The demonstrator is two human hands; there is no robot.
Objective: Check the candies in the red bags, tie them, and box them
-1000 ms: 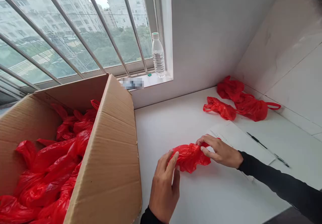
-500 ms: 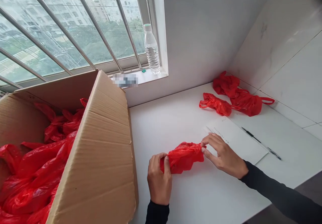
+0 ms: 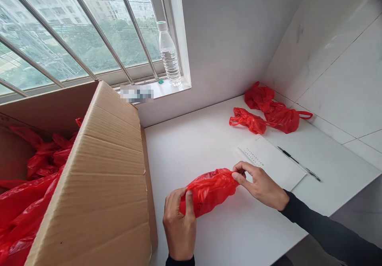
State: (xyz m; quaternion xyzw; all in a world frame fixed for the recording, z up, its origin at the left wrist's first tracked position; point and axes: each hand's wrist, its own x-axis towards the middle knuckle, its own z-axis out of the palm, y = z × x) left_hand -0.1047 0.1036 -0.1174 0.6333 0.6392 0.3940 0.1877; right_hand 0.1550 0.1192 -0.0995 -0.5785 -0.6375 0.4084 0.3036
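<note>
A crinkled red plastic bag (image 3: 213,190) stretches between my two hands over the white table (image 3: 185,150). My left hand (image 3: 180,222) grips its left end, thumb on the near side and fingers behind. At the right end, my right hand (image 3: 256,182) pinches the plastic between thumb and fingertips. The bag looks gathered lengthwise, with faint dark print near my left thumb. Just beyond my right hand lies a white sheet of paper (image 3: 274,162) with small writing along its left part.
A tall cardboard box (image 3: 101,186) holding several red bags (image 3: 38,202) stands at the left. More red bags (image 3: 280,116) lie crumpled in the far right corner. A pen (image 3: 298,163) rests along the paper. On the windowsill stands a water bottle (image 3: 169,57), beside a blurred-out item.
The red bag is drawn out longer and smoother, my left hand having moved left and nearer. My right hand keeps its pinch. The whole view has shifted slightly, with surroundings farther left.
</note>
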